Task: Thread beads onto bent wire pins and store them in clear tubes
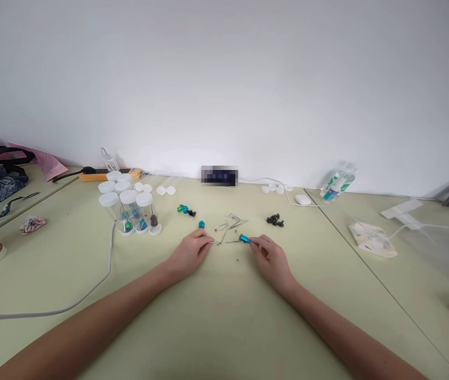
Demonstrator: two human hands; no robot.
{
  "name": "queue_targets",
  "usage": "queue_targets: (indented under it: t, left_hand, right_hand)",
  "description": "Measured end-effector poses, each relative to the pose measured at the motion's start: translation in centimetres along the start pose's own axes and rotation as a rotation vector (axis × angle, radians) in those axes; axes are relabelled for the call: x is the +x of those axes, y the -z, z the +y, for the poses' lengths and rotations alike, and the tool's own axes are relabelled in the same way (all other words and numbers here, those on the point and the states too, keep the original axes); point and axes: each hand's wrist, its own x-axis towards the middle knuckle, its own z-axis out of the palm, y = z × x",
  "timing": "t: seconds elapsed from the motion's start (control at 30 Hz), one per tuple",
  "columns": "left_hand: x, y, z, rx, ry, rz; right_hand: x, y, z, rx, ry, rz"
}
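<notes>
In the head view, a thin metal pin (211,242) is pinched between the thumb and fingertips of the left hand (188,252), low over the green table (224,327). A small blue handle (244,238) is pinched by its right end in the thumb and fingers of the right hand (270,257), with its other end turned toward the left hand. Another thin rod (231,242) is seen at that end; whether it is fixed in the handle cannot be told. The two hands are held apart, near each other.

Between and just beyond them, loose metal rods (237,221) are scattered, some crossed over others. A blue cap (201,225) is set just beyond the left hand, and farther back a short row of green, blue and black pieces (185,209) is seen. Black knobs (275,220) are heaped beyond the right hand.

To the left, clear tubes (128,211) with white lids are stood upright in a cluster, with coloured pieces visible inside some of them. Behind these, an orange power strip (89,177) is placed by the wall. On the right, a clear bottle (337,183) is leaned at a tilt near a white case (302,199).
</notes>
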Motion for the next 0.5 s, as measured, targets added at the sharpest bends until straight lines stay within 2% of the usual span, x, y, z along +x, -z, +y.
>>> queue_targets:
  t: [0.27,0.5]
  left_hand:
    - [0.1,-0.1,-0.5,-0.011,0.001,0.051]
    - [0.8,0.7,-1.1,0.151,0.006,0.323]
  right_hand:
    - [0.3,0.2,0.3,0.1,-0.056,0.014]
    - [0.4,0.5,0.1,0.229,-0.079,-0.013]
